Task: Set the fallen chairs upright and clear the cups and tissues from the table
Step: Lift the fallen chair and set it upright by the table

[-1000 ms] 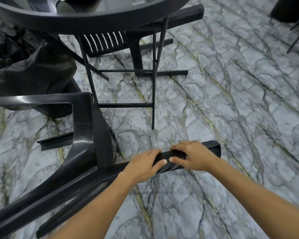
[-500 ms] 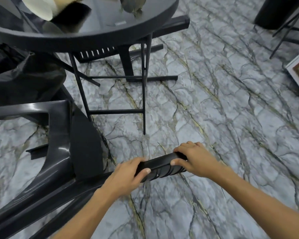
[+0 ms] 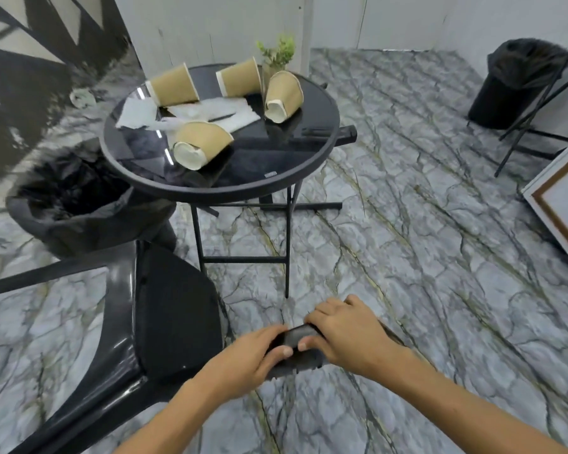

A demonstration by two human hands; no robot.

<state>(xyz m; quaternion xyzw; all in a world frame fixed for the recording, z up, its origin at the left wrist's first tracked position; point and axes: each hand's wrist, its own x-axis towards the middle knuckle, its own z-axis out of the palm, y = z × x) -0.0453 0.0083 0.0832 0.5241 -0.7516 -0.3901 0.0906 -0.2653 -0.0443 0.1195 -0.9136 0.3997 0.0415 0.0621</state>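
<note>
A black plastic chair (image 3: 164,316) is tilted up from the marble floor at the lower left, its seat facing me. My left hand (image 3: 246,355) and my right hand (image 3: 348,332) both grip the top edge of the chair's backrest. Beyond it stands a round black glass table (image 3: 276,178). On the table lie several tipped brown paper cups, one near the front (image 3: 204,144), one at the right (image 3: 284,95), with crumpled white tissues (image 3: 207,114) between them. A leg of a second chair (image 3: 345,136) pokes out behind the table.
A black bin with a bag (image 3: 76,204) sits left of the table. Another black bin (image 3: 518,83) and a thin metal stand (image 3: 535,106) are at the far right. A framed white board (image 3: 561,198) leans at the right edge. A small plant (image 3: 276,57) stands on the table.
Both hands have raised the chair's backrest off the floor, and the seat has swung up. My view has lifted, so the tabletop with its cups and tissues now shows.
</note>
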